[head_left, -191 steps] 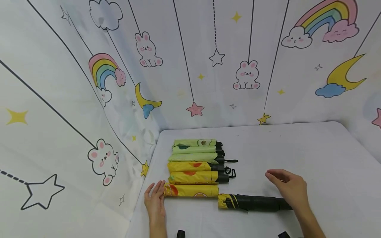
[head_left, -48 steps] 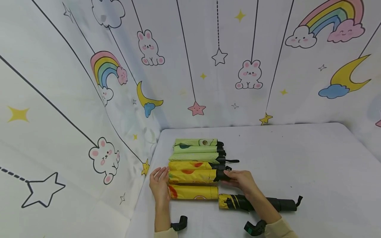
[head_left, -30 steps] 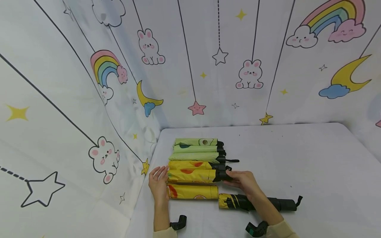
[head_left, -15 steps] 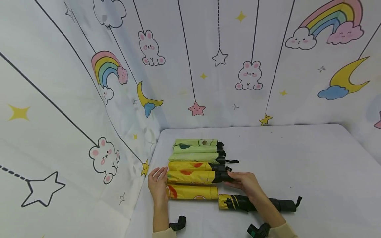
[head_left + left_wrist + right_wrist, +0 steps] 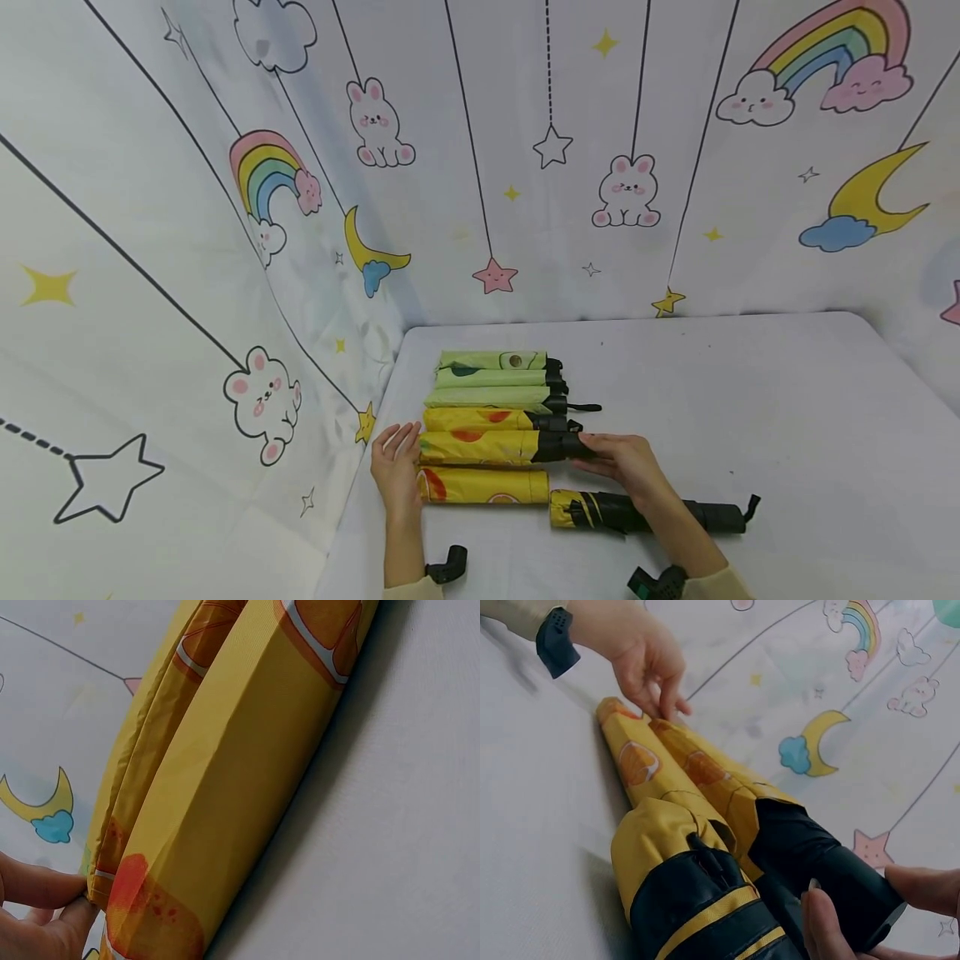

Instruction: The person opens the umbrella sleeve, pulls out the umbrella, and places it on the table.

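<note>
Right grip (image 5: 624, 461) around umbrella's black end (image 5: 558, 447)

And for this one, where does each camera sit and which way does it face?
Head: worn on the head, facing forward and down at the table; left hand, right hand and forearms show.
Left wrist: on that wrist, looking along the front yellow umbrella; only left fingers show.
Right wrist: on that wrist, looking along the held yellow umbrella toward the left hand; right fingers show too.
Shared by head and right wrist: both hands and the black-and-yellow umbrella.
</note>
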`<state>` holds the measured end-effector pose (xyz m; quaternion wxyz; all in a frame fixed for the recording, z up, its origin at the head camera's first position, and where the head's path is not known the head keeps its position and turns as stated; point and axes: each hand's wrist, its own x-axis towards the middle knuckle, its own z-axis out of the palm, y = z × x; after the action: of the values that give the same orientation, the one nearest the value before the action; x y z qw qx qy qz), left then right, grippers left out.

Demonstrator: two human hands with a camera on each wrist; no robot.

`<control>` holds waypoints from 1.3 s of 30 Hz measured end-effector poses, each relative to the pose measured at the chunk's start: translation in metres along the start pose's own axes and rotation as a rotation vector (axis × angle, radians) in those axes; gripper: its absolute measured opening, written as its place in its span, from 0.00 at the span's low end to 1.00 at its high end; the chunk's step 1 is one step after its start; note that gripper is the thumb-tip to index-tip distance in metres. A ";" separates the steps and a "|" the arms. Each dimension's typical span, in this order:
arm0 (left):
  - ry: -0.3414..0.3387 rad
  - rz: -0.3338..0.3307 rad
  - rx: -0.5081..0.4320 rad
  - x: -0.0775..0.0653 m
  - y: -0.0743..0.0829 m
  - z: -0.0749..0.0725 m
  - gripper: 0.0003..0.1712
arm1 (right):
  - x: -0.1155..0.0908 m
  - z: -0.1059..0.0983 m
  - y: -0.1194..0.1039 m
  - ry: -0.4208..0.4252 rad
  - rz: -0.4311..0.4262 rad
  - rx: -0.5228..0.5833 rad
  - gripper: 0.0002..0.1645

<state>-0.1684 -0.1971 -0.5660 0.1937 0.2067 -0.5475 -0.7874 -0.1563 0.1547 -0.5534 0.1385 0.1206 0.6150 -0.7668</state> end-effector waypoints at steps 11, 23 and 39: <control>0.005 -0.007 0.017 0.001 -0.003 -0.001 0.29 | -0.002 -0.004 0.001 0.009 0.004 0.008 0.29; -0.014 0.008 0.019 0.003 -0.003 -0.004 0.25 | -0.007 -0.008 -0.002 0.016 -0.006 0.016 0.29; -0.016 -0.007 0.015 0.006 -0.004 -0.006 0.25 | -0.010 -0.014 -0.003 0.028 -0.008 0.016 0.29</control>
<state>-0.1702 -0.2036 -0.5725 0.1848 0.2037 -0.5543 -0.7856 -0.1477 0.1693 -0.5501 0.1260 0.1299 0.6111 -0.7706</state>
